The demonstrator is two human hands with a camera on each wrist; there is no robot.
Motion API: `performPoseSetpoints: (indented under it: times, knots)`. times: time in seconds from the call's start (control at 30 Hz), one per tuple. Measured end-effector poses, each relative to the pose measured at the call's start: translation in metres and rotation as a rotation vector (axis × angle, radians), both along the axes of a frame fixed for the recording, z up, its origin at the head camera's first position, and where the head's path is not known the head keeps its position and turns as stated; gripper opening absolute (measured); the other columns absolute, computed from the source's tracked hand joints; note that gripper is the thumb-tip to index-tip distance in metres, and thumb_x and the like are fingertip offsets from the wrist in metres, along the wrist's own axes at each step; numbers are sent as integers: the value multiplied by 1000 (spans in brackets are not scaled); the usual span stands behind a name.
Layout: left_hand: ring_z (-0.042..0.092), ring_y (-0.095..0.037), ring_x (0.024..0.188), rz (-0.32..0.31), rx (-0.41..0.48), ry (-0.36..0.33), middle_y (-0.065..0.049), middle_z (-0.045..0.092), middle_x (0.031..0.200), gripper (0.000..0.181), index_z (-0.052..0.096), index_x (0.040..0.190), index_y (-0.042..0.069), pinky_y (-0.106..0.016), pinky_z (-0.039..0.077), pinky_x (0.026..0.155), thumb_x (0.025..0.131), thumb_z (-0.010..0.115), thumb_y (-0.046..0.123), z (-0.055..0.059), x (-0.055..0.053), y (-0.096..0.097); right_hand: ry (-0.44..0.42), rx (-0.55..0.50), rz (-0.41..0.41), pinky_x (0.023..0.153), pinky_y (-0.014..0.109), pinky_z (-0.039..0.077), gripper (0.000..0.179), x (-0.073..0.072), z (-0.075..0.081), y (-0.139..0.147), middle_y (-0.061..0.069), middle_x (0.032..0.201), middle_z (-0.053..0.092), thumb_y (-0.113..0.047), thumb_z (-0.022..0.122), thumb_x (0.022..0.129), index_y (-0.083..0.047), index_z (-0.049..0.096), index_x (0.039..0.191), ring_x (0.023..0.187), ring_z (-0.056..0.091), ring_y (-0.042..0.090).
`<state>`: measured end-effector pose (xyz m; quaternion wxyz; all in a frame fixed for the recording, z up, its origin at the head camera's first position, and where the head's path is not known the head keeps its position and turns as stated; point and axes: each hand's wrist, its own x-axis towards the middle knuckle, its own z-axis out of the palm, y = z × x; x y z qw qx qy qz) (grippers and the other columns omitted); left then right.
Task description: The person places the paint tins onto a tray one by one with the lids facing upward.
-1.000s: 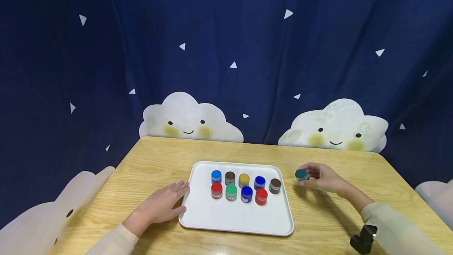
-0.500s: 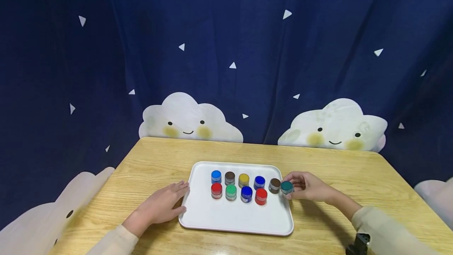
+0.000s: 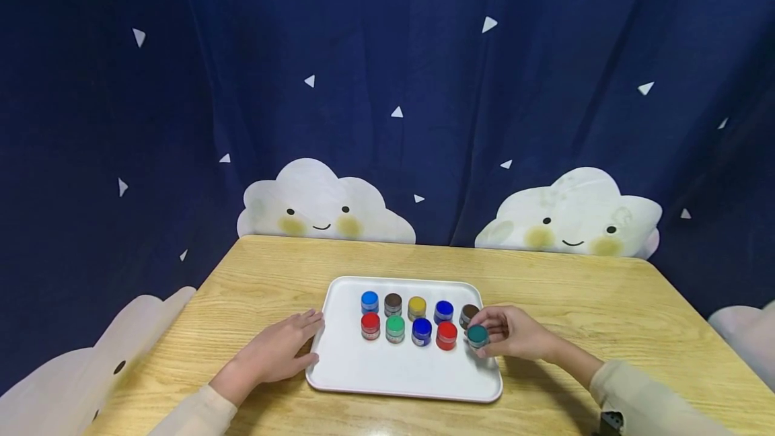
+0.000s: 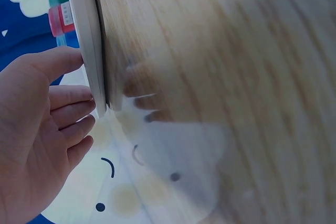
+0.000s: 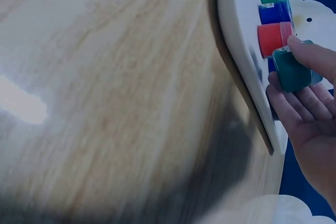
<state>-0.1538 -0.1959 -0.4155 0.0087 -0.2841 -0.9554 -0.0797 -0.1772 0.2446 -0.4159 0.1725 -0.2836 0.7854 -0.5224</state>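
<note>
My right hand (image 3: 519,335) pinches a dark teal paint jar (image 3: 477,336) between thumb and fingers, over the right end of a white tray (image 3: 399,375). In the right wrist view the teal jar (image 5: 292,71) is close beside a red jar (image 5: 273,39). Just behind the held jar stands a brown jar (image 3: 469,315), partly covered by my fingers. My left hand (image 3: 275,347) lies with fairly straight fingers against the tray's left edge. The left wrist view shows its thumb and fingertips touching the tray rim (image 4: 90,40).
Two rows of small jars stand on the tray: light blue (image 3: 370,301), brown (image 3: 393,303), yellow (image 3: 417,307) and blue (image 3: 444,311) behind; red (image 3: 371,325), green (image 3: 395,328), blue (image 3: 422,331) and red (image 3: 447,335) in front. A cloud-patterned navy curtain (image 3: 363,86) hangs behind the wooden table (image 3: 272,261).
The right hand has carried the teal jar leftward from beside the tray, over its right rim, then toward the near side to the front row's right end. The left hand stays put.
</note>
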Motion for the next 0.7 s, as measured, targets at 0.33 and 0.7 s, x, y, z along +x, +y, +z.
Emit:
performPoseSetpoints:
  times: [0.33, 0.7]
  knots:
    - [49, -37, 133, -2, -8, 7, -20, 52, 141, 58, 52, 135, -3, -50, 42, 110, 88, 66, 28, -1, 0, 0, 61, 41, -69, 79, 16, 58, 45, 4, -6, -5, 24, 103, 67, -7, 80, 74, 11, 59, 109, 88, 66, 0]
    - [47, -36, 134, 4, -1, -17, -20, 51, 142, 58, 51, 136, -3, -51, 41, 111, 88, 65, 27, 1, 1, 0, 156, 137, -106, 79, 16, 57, 41, 6, -5, -8, 19, 103, 70, -11, 82, 73, 2, 64, 107, 90, 64, -1]
